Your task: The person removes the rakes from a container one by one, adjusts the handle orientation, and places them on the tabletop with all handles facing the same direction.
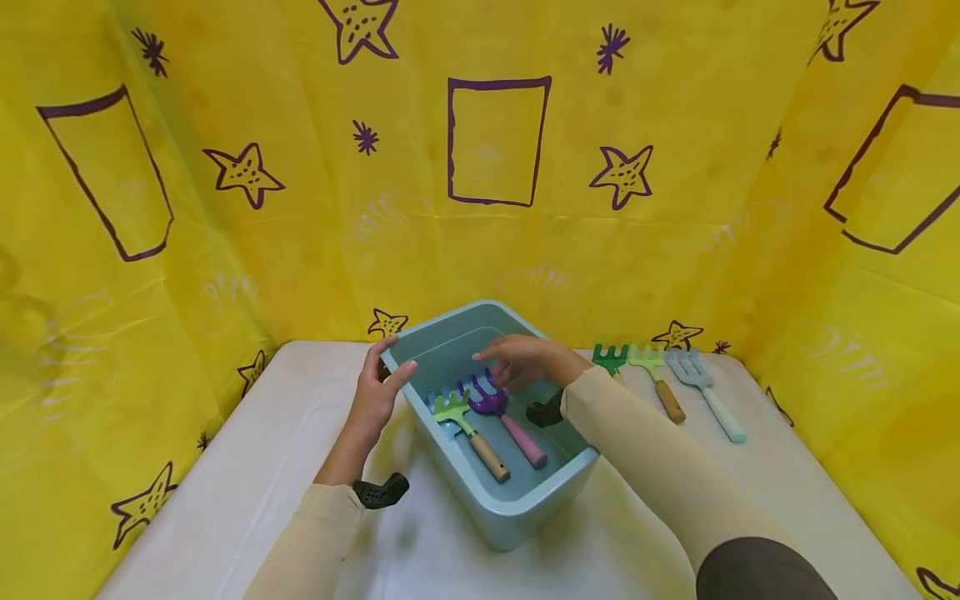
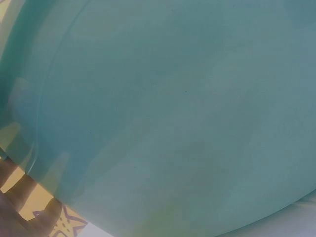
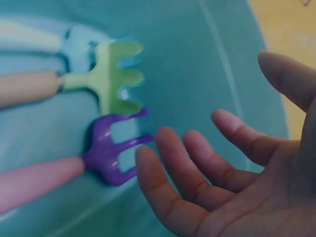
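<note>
The purple fork (image 1: 491,398) with its pink handle lies flat on the floor of the light-blue bin (image 1: 517,508), tines toward the far wall, just beside the green rake (image 1: 452,409) with its wooden handle.
</note>
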Demonstrator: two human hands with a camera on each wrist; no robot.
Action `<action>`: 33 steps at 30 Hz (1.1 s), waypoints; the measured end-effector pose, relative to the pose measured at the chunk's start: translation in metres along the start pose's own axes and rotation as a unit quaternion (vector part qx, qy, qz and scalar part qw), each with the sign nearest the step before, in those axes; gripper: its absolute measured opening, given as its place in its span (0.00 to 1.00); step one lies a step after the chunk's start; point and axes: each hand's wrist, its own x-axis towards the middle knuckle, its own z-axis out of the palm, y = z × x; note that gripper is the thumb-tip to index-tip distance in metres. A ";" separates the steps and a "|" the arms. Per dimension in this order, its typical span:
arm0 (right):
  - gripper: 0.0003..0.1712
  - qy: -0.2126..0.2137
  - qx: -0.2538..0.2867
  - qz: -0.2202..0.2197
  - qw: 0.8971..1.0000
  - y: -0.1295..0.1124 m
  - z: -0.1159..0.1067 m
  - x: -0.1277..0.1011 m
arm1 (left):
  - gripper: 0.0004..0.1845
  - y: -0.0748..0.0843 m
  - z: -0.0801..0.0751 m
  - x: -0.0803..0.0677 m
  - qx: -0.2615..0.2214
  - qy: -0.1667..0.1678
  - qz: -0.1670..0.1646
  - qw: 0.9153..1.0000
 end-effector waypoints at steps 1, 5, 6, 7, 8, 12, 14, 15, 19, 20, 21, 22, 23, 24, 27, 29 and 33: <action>0.38 -0.002 -0.005 0.011 1.000 0.002 0.001 0.001 | 0.33 0.000 0.000 0.000 0.000 0.002 -0.001 1.000; 0.34 -0.012 -0.019 0.046 0.999 0.009 0.003 0.005 | 0.33 -0.001 0.001 0.002 0.001 0.001 -0.001 1.000; 0.33 -0.013 -0.022 0.053 0.998 0.010 0.003 0.006 | 0.33 -0.001 0.001 0.002 0.001 0.000 -0.001 1.000; 0.33 -0.015 -0.027 0.058 0.998 0.012 0.004 0.006 | 0.33 -0.001 0.001 0.002 0.001 0.001 -0.002 1.000; 0.33 -0.018 -0.033 0.064 0.997 0.014 0.004 0.006 | 0.33 -0.001 0.001 0.002 0.001 0.000 -0.001 1.000; 0.35 -0.023 -0.059 0.090 0.994 0.019 0.006 0.006 | 0.33 0.000 0.002 0.001 -0.001 0.001 -0.001 1.000; 0.35 -0.022 -0.073 0.101 0.992 0.021 0.007 0.005 | 0.33 0.000 0.002 0.001 -0.002 0.002 0.000 1.000; 0.34 -0.020 -0.076 0.107 0.991 0.021 0.008 0.005 | 0.33 0.001 0.002 0.001 -0.003 0.002 0.001 1.000; 0.31 -0.016 -0.114 0.122 0.986 0.024 0.010 0.003 | 0.33 0.000 0.002 0.001 -0.007 0.000 -0.001 1.000; 0.31 -0.015 -0.127 0.125 0.984 0.024 0.011 0.002 | 0.33 -0.001 0.002 0.001 -0.007 0.000 -0.003 1.000; 0.31 -0.016 -0.139 0.128 0.982 0.025 0.012 0.002 | 0.33 -0.001 0.002 0.001 -0.007 -0.002 -0.003 1.000; 0.31 -0.018 -0.152 0.131 0.979 0.025 0.013 0.002 | 0.33 -0.002 0.002 0.001 -0.007 -0.001 -0.005 1.000; 0.31 -0.020 -0.163 0.135 0.977 0.026 0.013 0.002 | 0.34 -0.002 0.002 0.001 -0.006 -0.002 -0.006 1.000; 0.32 -0.024 -0.172 0.139 0.975 0.026 0.014 0.002 | 0.34 -0.002 0.002 0.001 -0.006 -0.003 -0.006 1.000; 0.32 -0.045 -0.201 0.148 0.967 0.026 0.015 0.005 | 0.34 -0.001 0.001 0.000 -0.004 -0.001 -0.007 1.000; 0.32 -0.068 -0.223 0.153 0.960 0.026 0.016 0.007 | 0.33 0.000 0.001 -0.001 -0.004 0.002 -0.007 1.000; 0.31 -0.099 -0.246 0.163 0.950 0.026 0.017 0.010 | 0.33 0.001 -0.001 -0.002 -0.006 0.006 -0.008 1.000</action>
